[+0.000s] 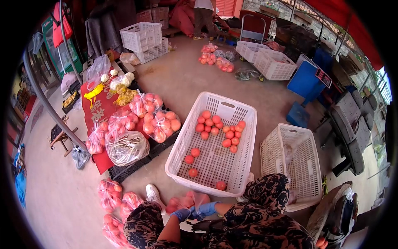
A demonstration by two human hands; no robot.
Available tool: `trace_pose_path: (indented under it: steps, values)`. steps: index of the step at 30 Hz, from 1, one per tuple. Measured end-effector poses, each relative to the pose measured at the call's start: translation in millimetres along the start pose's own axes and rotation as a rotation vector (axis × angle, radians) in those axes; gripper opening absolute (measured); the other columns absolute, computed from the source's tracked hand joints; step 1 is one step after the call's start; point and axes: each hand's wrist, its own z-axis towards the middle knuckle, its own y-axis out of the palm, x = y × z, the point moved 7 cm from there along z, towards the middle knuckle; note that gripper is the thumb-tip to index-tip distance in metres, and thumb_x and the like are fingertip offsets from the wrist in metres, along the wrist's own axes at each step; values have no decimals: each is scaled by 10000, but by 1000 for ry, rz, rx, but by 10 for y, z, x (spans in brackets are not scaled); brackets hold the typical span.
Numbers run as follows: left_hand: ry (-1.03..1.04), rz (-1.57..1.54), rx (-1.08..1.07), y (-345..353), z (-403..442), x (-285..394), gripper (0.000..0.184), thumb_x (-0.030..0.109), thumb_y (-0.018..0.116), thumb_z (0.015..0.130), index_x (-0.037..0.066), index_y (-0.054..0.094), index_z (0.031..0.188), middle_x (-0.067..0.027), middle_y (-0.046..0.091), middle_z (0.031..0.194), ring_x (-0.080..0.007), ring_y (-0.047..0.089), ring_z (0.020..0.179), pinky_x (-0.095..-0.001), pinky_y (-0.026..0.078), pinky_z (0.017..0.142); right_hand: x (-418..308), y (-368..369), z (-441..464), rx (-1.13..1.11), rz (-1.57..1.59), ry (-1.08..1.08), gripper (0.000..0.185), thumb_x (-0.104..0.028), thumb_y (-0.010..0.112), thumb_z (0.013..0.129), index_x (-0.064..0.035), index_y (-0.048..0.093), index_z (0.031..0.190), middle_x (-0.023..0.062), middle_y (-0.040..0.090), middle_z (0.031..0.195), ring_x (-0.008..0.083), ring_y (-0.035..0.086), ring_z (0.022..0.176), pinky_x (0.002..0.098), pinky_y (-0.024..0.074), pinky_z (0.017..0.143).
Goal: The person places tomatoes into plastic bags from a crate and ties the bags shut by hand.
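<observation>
My left hand [181,214] and my right hand [205,210], both in blue gloves, meet at the bottom centre, fingers closed on the top of a clear plastic bag [187,201]. Red tomatoes show through its film, and the bag rests low between my knees. Just beyond it stands a large white crate [174,169] with loose tomatoes [208,123] in several groups on its slatted floor. More tied bags of tomatoes [110,194] lie on the ground to the left of my leg. The exact finger positions on the plastic are small and partly hidden.
Bagged tomatoes [160,124] and a bag of thin stalks [127,148] sit on a red-covered stand at left. A second white crate [306,166] is at right. Farther back are stacked crates [141,36], a loaded trolley [275,64], blue boards [306,81] and a standing person [204,16].
</observation>
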Motion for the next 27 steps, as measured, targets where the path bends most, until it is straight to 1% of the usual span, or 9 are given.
trace_pose_path:
  steps: [3,7,12,15,17,18,21,25,27]
  values:
    - [-211,-302,-149,-96,-110,91,453,428,445,891,25,640,957,-90,652,860,-155,581,759,-270,440,745,-300,320,0,-62,-112,-77,204,-243,569,870,-104,562,1019,-2,606,931,108,546,762,256,459,741]
    - [136,-711,-120,-205,-112,356,348,336,484,880,42,651,961,-62,657,857,-153,568,724,-272,439,736,-214,187,208,37,99,-248,235,-200,554,876,-79,544,1077,-9,600,944,99,533,745,238,448,700]
    - [-6,-658,-203,275,482,-274,303,317,537,822,75,658,959,-52,664,844,-187,601,707,-294,466,730,-108,2,300,193,61,-221,173,-192,554,857,-79,589,984,-10,606,836,114,532,662,248,445,604]
    - [221,480,72,33,440,-52,312,359,537,794,122,662,953,-124,659,872,-251,634,768,-344,490,703,104,-453,501,338,-242,-88,168,-214,555,832,-77,624,901,18,609,750,130,534,602,265,444,556]
    - [123,536,49,-26,356,-104,317,379,518,796,132,659,934,-149,648,880,-275,634,795,-376,500,687,-68,-634,337,635,-594,11,185,-230,567,817,-62,632,862,37,613,735,126,545,597,261,451,559]
    - [76,565,36,-55,338,-131,320,390,508,797,137,657,924,-161,642,884,-287,634,809,-393,504,679,-64,-619,332,642,-396,-27,187,-240,560,816,-66,626,833,43,602,710,132,536,573,270,450,543]
    - [10,366,148,-42,367,-221,278,322,483,824,97,646,846,-143,647,872,-279,635,760,-395,508,645,13,-627,364,683,72,-115,211,-270,527,817,-83,593,746,51,562,634,147,507,510,287,430,489]
    - [361,-26,566,217,315,-583,226,170,457,831,80,568,656,-74,583,645,-236,581,611,-363,473,575,7,-737,61,938,267,-137,258,-320,482,838,-101,547,718,36,508,578,153,481,474,286,402,449]
    - [-77,-1308,562,249,305,-981,225,157,440,817,117,493,602,-41,518,573,-206,511,539,-335,439,558,-73,-744,-245,1100,359,-44,270,-349,467,856,-110,532,749,21,480,571,141,461,464,272,412,454]
